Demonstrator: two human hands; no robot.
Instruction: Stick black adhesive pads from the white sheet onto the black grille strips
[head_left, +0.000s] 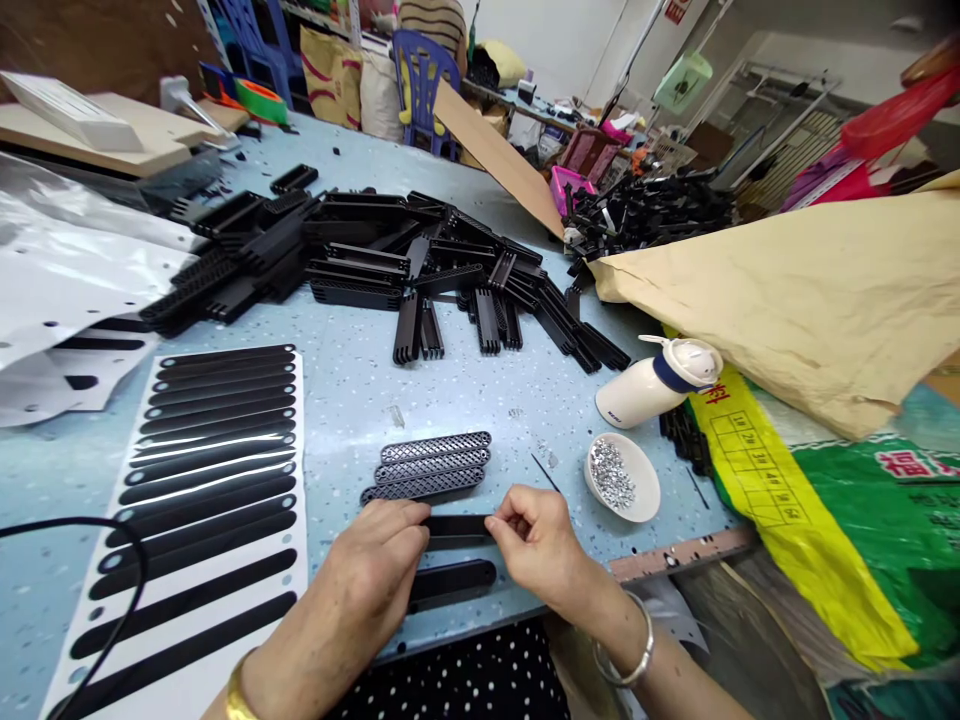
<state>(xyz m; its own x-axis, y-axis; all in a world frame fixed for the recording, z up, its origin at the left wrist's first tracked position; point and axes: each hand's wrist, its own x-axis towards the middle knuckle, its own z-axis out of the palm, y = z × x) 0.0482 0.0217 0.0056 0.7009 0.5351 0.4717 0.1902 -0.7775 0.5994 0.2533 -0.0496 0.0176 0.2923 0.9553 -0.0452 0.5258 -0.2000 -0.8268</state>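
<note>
A flat black strip [456,530] stretches between my two hands near the table's front edge; I cannot tell whether it is loose or lies on a bar. My left hand [379,560] is closed over its left end. At the right end, thumb and finger of my right hand [544,545] pinch it. Closer to my body lies a rounded black bar [454,583], its left part behind my left hand. Just beyond the hands, several black bars with a lattice surface [431,465] lie side by side. To the left is a white sheet [298,480] bearing several long black strips.
A heap of black slotted plastic parts [360,245] spans the table's middle. On the right are a white bowl [649,490] with small metal pieces, a tilted cream bottle [637,392] and brown paper [795,280]. A black cable [139,560] curves over the sheet. A person sits in back.
</note>
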